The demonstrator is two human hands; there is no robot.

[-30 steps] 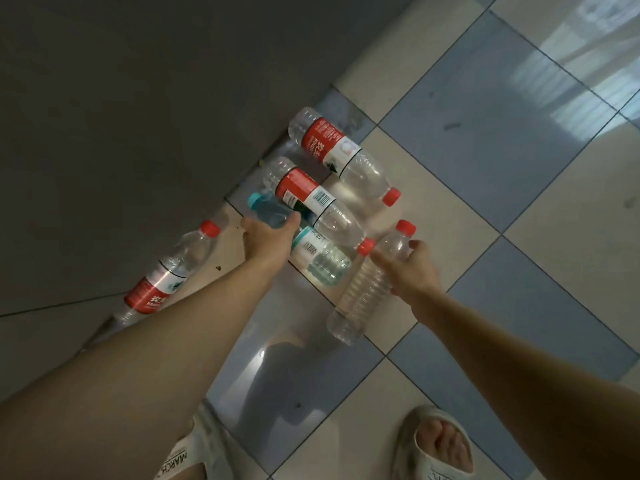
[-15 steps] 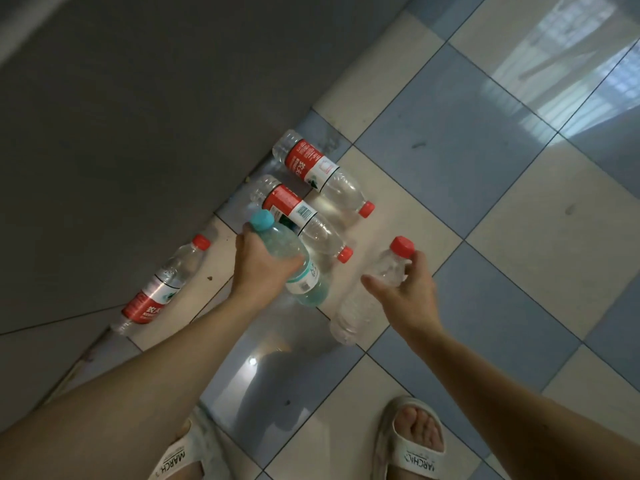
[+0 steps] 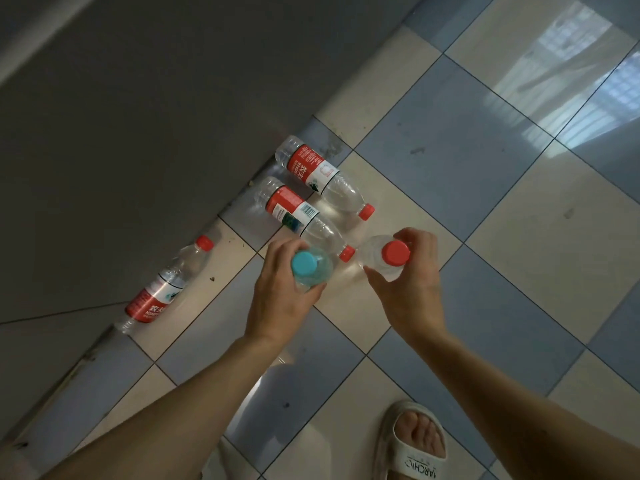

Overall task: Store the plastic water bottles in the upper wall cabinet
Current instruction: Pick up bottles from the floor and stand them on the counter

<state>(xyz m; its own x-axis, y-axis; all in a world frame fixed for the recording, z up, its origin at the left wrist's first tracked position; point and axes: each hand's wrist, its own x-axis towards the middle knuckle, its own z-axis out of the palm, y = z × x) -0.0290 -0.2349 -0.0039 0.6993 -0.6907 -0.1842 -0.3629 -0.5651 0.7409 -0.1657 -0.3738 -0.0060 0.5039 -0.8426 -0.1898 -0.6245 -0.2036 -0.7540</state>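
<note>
My left hand (image 3: 282,296) grips a blue-capped bottle (image 3: 308,266) upright, its cap toward the camera. A clear red-capped bottle (image 3: 388,256) stands upright in my right hand (image 3: 412,289), fingers curled round its shoulder. Both are held above the tiled floor. Three red-labelled bottles lie on the floor by the wall: one at the far end (image 3: 322,173), one just behind my left hand (image 3: 298,213), and one to the left (image 3: 166,285). The wall cabinet is out of view.
A dark grey wall (image 3: 138,133) fills the upper left. The floor (image 3: 485,202) is blue and cream tile, glossy with window reflections at the upper right. My right foot in a pale slipper (image 3: 414,445) stands at the bottom.
Both hands have lifted their bottles off the floor and turned them upright, caps now toward the camera. The view has pulled back from the floor.
</note>
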